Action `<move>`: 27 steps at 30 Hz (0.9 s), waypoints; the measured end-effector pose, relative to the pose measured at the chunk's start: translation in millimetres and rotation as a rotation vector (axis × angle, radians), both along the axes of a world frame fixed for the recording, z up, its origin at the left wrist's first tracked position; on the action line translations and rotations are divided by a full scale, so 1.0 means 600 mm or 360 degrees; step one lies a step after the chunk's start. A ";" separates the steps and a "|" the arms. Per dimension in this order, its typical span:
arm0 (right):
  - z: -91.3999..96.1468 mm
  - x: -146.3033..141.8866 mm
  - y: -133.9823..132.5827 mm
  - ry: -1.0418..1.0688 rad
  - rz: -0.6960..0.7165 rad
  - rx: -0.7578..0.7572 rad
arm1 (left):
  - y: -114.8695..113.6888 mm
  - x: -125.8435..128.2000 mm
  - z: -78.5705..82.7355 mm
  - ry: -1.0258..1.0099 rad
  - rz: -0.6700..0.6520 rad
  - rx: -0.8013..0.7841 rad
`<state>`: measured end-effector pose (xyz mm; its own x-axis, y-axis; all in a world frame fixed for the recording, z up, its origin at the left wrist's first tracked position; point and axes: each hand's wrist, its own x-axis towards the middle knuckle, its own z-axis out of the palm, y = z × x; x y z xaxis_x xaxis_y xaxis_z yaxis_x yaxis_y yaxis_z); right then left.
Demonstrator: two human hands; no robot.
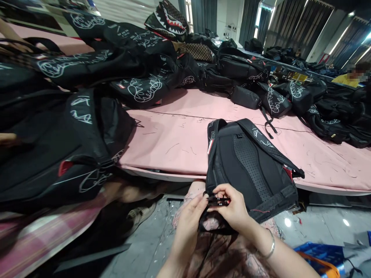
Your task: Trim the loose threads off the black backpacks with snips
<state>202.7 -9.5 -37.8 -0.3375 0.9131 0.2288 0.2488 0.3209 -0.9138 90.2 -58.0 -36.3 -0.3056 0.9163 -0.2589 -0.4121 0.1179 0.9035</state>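
Note:
A black backpack (251, 158) leans on the front edge of the pink-covered table, its padded back panel and shoulder straps facing up. At its lower left corner, my left hand (189, 214) is closed on a black strap (206, 206), thumb and fingers pinched together. My right hand (233, 206) is closed too, right beside the left, around a small black piece with red on it (222, 201). Fingers cover much of that piece, and I cannot tell whether it is a buckle or a small tool. The bag's lower edge hangs over my lap.
Black bags with white scribbled drawings (145, 88) pile along the back of the pink table (168, 139), with loose threads scattered over it. Another person's large black backpack (58, 143) fills the left. A blue and orange bag (321, 258) lies at lower right.

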 end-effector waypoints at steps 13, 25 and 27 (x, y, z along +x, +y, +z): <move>-0.011 0.008 0.001 0.0031 0.0095 -0.0009 | 0.020 0.001 0.023 -0.0343 0.0224 -0.0013; -0.021 0.000 0.000 0.0138 -0.0194 -0.0051 | 0.066 -0.014 0.006 -0.0777 0.0396 -0.0079; -0.016 0.000 0.011 0.0236 -0.0060 -0.0248 | 0.061 -0.008 0.004 -0.0698 0.0345 0.0002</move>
